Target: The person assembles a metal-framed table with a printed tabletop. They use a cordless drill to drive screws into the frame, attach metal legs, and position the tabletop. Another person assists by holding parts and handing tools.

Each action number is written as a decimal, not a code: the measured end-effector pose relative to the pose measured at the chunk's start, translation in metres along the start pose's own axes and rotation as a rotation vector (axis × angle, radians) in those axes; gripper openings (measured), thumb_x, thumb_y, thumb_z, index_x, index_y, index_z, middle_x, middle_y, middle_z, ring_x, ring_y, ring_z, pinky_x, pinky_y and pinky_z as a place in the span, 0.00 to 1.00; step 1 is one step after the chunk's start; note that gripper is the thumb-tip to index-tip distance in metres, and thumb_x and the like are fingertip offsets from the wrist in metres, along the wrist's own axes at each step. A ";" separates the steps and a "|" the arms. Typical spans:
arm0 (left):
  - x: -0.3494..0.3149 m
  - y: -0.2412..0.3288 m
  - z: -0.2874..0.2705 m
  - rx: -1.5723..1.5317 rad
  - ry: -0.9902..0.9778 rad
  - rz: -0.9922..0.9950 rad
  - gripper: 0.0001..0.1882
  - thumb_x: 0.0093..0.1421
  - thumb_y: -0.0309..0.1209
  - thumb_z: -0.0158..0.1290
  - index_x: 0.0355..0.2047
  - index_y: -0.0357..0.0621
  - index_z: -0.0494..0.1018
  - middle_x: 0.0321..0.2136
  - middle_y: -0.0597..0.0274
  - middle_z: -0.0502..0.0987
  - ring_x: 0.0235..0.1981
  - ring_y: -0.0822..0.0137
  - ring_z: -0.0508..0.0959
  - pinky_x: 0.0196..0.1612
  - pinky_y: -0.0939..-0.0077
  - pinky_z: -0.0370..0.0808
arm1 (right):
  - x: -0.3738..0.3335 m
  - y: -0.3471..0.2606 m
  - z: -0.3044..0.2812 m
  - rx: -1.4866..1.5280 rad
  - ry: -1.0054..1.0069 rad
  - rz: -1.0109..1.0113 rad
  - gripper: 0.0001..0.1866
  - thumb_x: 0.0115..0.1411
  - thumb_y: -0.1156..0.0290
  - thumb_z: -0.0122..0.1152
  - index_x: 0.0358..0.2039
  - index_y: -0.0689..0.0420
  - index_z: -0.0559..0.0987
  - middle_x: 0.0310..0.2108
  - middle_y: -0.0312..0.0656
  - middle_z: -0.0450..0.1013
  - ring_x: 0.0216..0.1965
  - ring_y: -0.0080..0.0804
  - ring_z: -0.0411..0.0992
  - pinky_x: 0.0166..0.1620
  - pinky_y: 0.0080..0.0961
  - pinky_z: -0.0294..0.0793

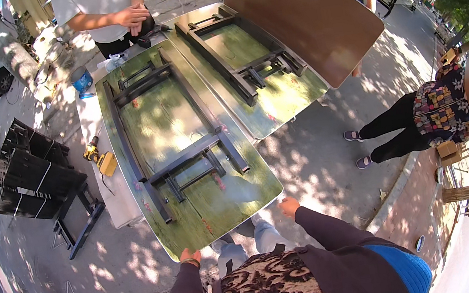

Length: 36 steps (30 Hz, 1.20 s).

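Note:
A green marbled tabletop panel [195, 210] lies face down or face up, I cannot tell which, in front of me. A dark metal folding leg frame [185, 163] rests on it. My left hand [190, 255] is closed at the panel's near left corner, its fingers partly hidden by the edge. At the near right corner, my right hand [289, 206] is closed around the edge. Beyond, a second green panel [294, 98] carries another dark leg frame [242, 78]. A large brown board [306, 20] stands tilted behind it, with another person's hand on its far edge.
One person [105, 14] stands at the far side, hands together, near a dark drill [150, 36]. A yellow cordless drill [98, 158] and a blue can [81, 79] sit left of the panel. Black frames [38, 170] are stacked at left. A bystander [424, 115] stands at right.

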State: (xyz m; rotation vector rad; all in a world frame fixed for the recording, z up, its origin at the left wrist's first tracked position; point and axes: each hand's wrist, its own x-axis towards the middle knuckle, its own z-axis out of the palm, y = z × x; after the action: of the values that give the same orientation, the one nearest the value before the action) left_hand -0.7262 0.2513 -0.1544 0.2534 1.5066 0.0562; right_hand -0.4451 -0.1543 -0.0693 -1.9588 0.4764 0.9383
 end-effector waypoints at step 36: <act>-0.179 -0.246 0.433 0.577 -0.190 0.335 0.16 0.61 0.28 0.48 0.50 0.39 0.67 0.34 0.60 0.77 0.28 0.73 0.77 0.28 0.81 0.74 | 0.271 -0.560 -0.263 0.086 -0.197 -0.681 0.43 0.50 0.75 0.54 0.66 0.51 0.48 0.25 0.47 0.72 0.18 0.32 0.69 0.19 0.29 0.69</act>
State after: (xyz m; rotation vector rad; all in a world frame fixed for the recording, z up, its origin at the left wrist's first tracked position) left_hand -0.3386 -0.0793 -0.0096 0.9476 1.2503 -0.1359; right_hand 0.1982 -0.0696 0.1177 -1.7410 -0.2562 0.6389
